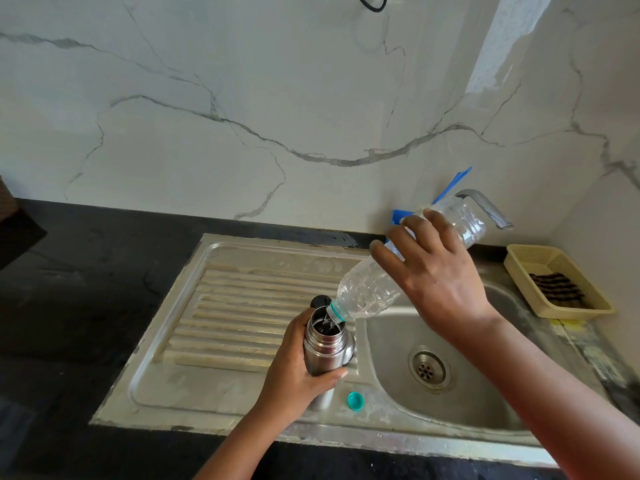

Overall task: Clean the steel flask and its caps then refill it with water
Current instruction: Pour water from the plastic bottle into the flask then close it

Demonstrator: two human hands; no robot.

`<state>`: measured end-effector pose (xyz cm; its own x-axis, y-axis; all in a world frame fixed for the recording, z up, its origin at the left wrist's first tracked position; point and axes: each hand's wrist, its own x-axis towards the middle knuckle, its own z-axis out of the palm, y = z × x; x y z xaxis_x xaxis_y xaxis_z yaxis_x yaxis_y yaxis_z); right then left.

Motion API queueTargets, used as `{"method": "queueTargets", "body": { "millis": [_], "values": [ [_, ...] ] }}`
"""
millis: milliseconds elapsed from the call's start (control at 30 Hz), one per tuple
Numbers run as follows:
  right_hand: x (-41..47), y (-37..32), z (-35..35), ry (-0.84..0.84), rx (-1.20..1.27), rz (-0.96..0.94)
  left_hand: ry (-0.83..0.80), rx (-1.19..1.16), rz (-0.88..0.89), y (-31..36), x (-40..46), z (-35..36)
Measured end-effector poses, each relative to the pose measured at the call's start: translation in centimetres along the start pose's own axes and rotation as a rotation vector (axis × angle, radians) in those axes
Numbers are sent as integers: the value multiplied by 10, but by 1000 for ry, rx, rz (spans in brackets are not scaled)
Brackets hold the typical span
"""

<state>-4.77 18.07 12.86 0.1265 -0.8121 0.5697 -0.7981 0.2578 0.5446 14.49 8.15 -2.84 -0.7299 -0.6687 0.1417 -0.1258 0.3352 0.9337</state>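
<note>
The steel flask [325, 344] stands upright and uncapped on the sink's draining board, and my left hand [294, 372] grips its body. My right hand [436, 275] holds a clear plastic bottle [370, 289] tilted neck-down, its mouth resting at the flask's opening. Water runs from the bottle into the flask. A black cap [320, 301] sits just behind the flask. A second steel piece [349, 348] shows close behind the flask's right side. The bottle's teal cap [355, 400] lies on the steel ledge to the flask's right.
The ribbed draining board [228, 306] lies to the left, the sink basin [433, 368] with its drain to the right. A steel tap [488, 206] and a blue item [453, 185] stand behind the bottle. A yellow basket [554, 282] holding a dark scrubber sits far right. Black counter [69, 289] surrounds the sink.
</note>
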Motion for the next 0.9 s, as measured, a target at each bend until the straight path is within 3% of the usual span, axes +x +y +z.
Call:
{"method": "queueTargets", "body": {
  "millis": [500, 633, 900],
  "values": [
    [30, 6, 0, 230, -109, -259, 1, 1, 19, 0, 0, 0],
    [12, 8, 22, 134, 80, -27, 7, 0, 22, 1, 1, -1],
    [-54, -12, 61, -378, 791, 539, 49, -6, 4, 4, -2, -1]
  ]
}}
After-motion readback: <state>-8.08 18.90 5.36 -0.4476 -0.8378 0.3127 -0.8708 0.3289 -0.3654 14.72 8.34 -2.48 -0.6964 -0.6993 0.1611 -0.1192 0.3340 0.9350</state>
